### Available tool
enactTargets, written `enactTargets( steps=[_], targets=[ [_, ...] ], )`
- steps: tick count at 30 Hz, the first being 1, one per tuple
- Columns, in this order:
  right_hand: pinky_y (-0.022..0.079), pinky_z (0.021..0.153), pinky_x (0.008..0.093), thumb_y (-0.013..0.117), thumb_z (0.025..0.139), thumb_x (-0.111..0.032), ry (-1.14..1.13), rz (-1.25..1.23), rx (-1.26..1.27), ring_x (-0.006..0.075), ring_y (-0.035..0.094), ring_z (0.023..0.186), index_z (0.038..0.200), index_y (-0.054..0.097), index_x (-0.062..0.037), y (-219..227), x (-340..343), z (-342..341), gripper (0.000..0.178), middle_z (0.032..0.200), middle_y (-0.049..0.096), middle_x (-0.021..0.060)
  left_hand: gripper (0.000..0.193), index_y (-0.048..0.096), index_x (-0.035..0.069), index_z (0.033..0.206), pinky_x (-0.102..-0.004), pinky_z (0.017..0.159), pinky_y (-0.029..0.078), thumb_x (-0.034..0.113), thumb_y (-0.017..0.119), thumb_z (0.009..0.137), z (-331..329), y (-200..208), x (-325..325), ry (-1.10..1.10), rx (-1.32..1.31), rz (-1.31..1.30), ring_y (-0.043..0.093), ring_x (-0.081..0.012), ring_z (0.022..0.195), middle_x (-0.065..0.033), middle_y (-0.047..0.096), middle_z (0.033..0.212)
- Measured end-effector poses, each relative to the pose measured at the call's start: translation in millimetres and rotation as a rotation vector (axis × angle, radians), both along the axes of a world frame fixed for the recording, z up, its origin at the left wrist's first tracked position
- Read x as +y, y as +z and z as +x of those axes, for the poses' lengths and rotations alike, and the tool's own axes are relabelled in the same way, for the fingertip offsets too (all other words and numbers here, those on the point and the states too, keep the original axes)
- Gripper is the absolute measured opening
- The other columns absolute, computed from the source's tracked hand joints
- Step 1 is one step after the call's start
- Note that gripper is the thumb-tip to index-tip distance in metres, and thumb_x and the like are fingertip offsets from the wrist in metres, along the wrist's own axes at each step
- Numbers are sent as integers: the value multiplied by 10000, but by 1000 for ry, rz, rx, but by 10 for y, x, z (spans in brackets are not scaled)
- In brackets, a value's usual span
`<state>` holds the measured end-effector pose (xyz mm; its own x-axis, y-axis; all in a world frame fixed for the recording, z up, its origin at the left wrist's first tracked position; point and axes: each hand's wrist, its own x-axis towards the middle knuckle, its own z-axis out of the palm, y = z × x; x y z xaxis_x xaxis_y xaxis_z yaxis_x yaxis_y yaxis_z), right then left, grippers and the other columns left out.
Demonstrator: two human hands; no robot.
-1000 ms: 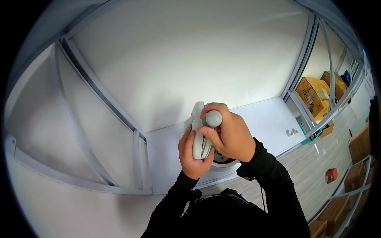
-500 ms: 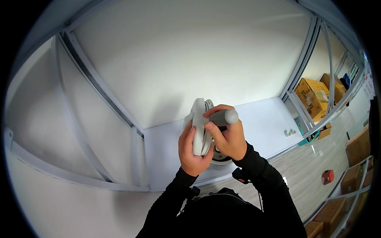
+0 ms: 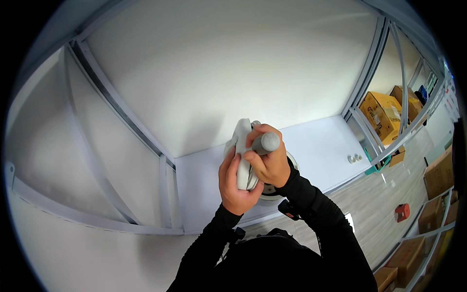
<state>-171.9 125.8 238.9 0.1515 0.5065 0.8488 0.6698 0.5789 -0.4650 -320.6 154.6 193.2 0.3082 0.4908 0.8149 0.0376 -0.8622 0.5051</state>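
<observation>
L hand (image 3: 236, 195) curled snug round lower part of white, flat, round-edged body (image 3: 244, 170), prob. plastic; fingers on its L face, thumb lower R, palm beneath. R hand (image 3: 274, 168) wrapped approx. fully round grey, round-ended cylinder (image 3: 268, 142), end facing up twd camera, thumb pressed along near side. Cylinder just R of white body; whether joined = can't tell, R fingers hide it. Both held together in front of torso, abv white tabletop (image 3: 316, 146). Below R wrist & partly hidden: round white-rimmed thing w/ black inside (image 3: 270, 196); contact w/ held pcs unclear. Far R end of tabletop: small white round pcs (image 3: 351, 159), close together, well apart from hands. Beyond table edge, R: teal basket (image 3: 377, 168), yellow cardboard box (image 3: 379, 117); red obj. (image 3: 402, 212) on floor, type unclear.
</observation>
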Motion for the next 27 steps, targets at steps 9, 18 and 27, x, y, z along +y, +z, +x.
enactTargets(
  steps=[9, 18, 27],
  targets=[
    [544, 858, 434, 815, 916, -195, 31, -68, 79, 365, 673, 948, 1372, 480, -6, 70, -7, -124, 597, 1051, 670, 180, 879, 476, 1, 1483, -517, 1071, 496, 167, 910, 737, -31, -8, 55, 20, -19, 2, 546, -447, 1341, -262, 499, 1510],
    [534, 869, 412, 770, 964, -174, 140, -85, 144, 316, 660, 937, 1391, 431, 14, 110, 32, -95, 577, 1070, 639, 169, 915, 457, 3, 1519, -509, 1096, 478, 380, 907, 817, -70, -30, 115, -95, -26, -51, 534, -446, 1364, -247, 487, 1531],
    [531, 869, 408, 739, 963, -118, 66, -55, 67, 315, 650, 969, 1393, 391, 33, 118, 58, -101, 573, 1145, 601, 207, 764, 499, -65, 1496, -483, 1130, 456, 179, 844, 859, -77, -62, 81, -47, -14, -70, 563, -434, 1371, -274, 552, 1503]
  ],
)
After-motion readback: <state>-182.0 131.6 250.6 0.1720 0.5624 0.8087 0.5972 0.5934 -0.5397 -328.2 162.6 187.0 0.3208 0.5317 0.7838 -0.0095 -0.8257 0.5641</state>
